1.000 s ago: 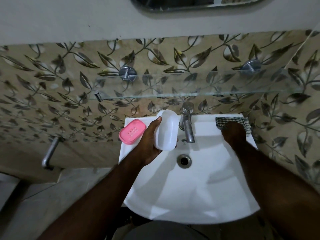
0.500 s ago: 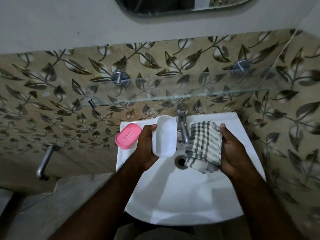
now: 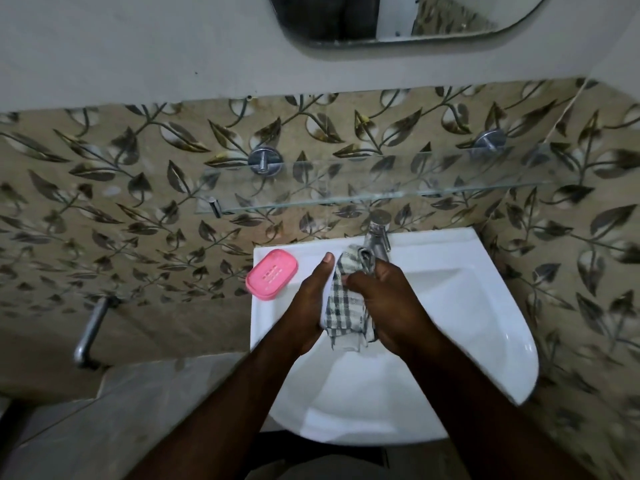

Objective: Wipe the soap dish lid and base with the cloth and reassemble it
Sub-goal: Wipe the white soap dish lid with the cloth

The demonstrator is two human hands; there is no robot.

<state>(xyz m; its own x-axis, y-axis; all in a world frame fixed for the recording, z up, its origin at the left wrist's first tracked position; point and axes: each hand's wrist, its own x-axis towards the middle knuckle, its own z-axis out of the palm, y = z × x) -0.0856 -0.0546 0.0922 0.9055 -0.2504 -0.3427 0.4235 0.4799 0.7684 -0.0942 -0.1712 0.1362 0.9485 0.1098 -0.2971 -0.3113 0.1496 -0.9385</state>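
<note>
Both hands meet over the white sink (image 3: 485,306), just in front of the tap (image 3: 378,237); the left hand (image 3: 306,306) cups the white lid (image 3: 328,292) from the left side, thumb stretched up along its edge, so its grip is closed around the lid; the lid itself is almost wholly hidden, and only a pale strip shows between the thumb and the fabric. The right hand (image 3: 389,306) presses the checked cloth (image 3: 346,308) against the lid from the right; its fingers are curled over the fabric, a narrow grip holding the cloth and nothing else; the top of the cloth bunches up above the knuckles, close to the tap's spout, and its lower end hangs loose below the two hands, over the basin.

The pink base (image 3: 272,274) lies apart from the lid on the sink's back left corner, open side up, its ribbed inner floor showing; neither hand touches it.

Above the tap a glass shelf (image 3: 346,199) runs along the leaf-patterned tiles (image 3: 138,188), carried on two round metal mounts; the lower edge of a mirror (image 3: 398,26) hangs on the plain wall higher up; a metal pipe (image 3: 90,332) juts from the wall low on the left.
</note>
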